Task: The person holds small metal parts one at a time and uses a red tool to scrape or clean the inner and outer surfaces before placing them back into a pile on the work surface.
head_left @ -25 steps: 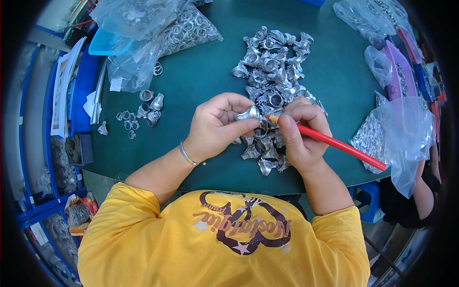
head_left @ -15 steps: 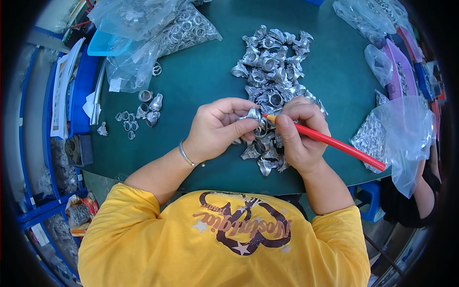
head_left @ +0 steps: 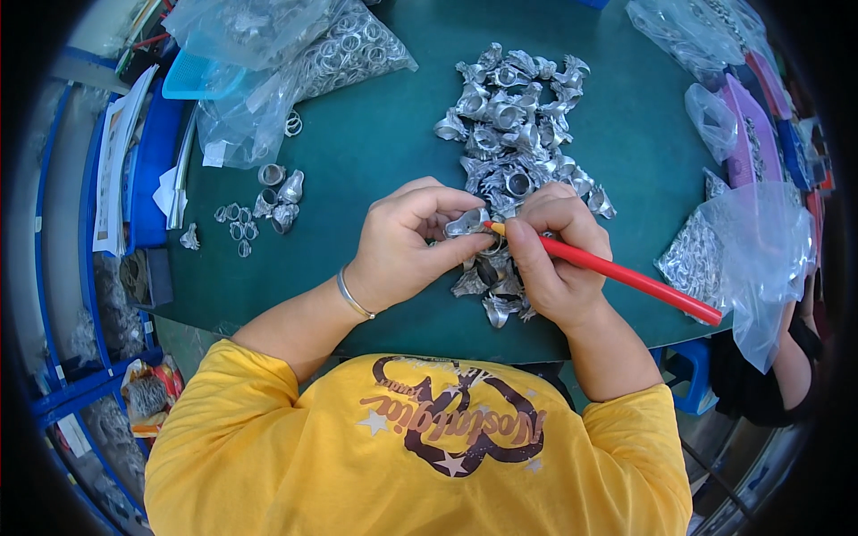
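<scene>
Head view, and here are both hands over the green tabletop, wrists angled inward: the left hand pinching a silver ring between thumb and fingers, the right hand gripping a red pencil, point right at the ring's edge, contact too fine to call! Far left, a clear bag bulges with rings beside a turquoise basket; over right, a purple tray carries silver pieces. The hands cover part of the ring pile, and loose rings sit left.
</scene>
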A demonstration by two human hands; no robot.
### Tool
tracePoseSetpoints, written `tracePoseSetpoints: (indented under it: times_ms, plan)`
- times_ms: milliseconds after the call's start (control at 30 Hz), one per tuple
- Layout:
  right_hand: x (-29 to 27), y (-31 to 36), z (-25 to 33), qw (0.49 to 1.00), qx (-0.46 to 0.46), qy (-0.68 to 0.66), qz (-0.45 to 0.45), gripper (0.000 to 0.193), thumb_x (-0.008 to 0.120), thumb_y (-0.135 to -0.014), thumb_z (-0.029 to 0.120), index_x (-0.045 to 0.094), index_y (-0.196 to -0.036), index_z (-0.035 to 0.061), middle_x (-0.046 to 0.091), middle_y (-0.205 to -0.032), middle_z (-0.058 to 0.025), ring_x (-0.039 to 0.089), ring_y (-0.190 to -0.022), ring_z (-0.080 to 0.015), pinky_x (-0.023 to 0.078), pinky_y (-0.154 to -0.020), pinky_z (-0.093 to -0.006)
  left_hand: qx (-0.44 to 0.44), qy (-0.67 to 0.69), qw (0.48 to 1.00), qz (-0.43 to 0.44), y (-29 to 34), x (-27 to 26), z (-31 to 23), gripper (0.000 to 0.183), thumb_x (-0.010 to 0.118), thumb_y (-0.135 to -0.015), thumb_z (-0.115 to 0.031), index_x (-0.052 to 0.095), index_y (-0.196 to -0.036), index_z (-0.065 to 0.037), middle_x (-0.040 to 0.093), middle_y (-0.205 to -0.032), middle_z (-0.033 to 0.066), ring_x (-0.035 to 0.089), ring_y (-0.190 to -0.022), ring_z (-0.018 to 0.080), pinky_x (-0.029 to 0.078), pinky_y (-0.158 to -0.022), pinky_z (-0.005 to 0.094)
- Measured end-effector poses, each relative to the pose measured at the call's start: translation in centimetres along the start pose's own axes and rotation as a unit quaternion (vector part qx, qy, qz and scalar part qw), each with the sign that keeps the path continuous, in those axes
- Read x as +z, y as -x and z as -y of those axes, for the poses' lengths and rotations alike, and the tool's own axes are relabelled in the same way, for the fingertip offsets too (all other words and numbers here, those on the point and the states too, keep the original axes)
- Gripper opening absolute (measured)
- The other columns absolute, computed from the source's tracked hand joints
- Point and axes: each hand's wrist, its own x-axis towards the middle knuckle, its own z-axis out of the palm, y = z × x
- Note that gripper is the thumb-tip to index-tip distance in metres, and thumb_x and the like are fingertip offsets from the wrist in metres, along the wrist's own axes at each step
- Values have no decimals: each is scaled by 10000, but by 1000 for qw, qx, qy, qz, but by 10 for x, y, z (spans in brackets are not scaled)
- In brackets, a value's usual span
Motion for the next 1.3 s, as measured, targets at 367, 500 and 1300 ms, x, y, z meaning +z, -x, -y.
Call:
tracePoseSetpoints:
  times_ms: [367, 500, 1300]
  plan:
    - [-1, 0, 0, 1000, 5, -7, -3, 152, 685, -777, -5, 548, -751, 55, 581, -644, -51, 553, -574, -190, 396, -605, -301, -15, -48, 999, 10, 1, -4, -2, 263, 787, -703, -23, 664, -935, -16, 571, -812, 17, 552, -651, 54, 448, -554, 183]
    - [1, 1, -2, 1000, 0, -11, -16, 155, 687, -773, -11, 549, -745, 54, 582, -647, -51, 552, -575, -187, 396, -607, -296, 6, -99, 995, 22, 0, -4, -10, 263, 778, -716, 7, 661, -951, -2, 575, -868, 18, 556, -694, 45, 436, -573, 167]
    - [-9, 2, 1, 997, -2, -32, -70, 118, 619, -808, -38, 523, -843, 20, 605, -719, -101, 548, -646, -212, 427, -632, -312, 425, -398, 733, -351, -120, -129, -78, 262, 734, -694, -2, 636, -933, -43, 651, -933, 81, 616, -850, 277, 484, -762, 320]
